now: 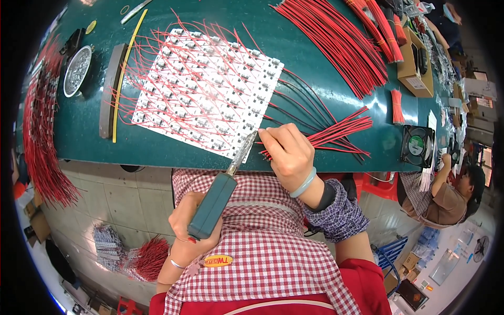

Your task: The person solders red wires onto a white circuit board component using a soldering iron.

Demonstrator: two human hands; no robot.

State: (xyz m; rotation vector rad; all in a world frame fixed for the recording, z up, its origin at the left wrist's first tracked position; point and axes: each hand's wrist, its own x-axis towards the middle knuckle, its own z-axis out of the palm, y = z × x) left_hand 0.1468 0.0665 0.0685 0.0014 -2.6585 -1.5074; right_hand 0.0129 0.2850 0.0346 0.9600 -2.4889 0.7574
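A soldering iron (212, 205) with a dark green handle is gripped in my left hand (184, 223). Its metal tip reaches the near right corner of a white circuit board panel (257, 113). Rows of small components cover this panel, and many thin red wires rise from it. At that same corner, my right hand (289, 155) pinches what looks like a thin wire, mostly hidden by the fingers. Beside and beneath the right hand lies a loose bunch of red wires (341, 128). Several dark and red wires trail from the panel's right edge.
Left of the panel lie a grey bar (111, 89), a yellow strip (128, 73) and a metal bowl (77, 71). A large spread of red wires (336, 42), a cardboard box (415, 68) and a small fan (417, 146) occupy the right. Another person (446, 194) sits far right.
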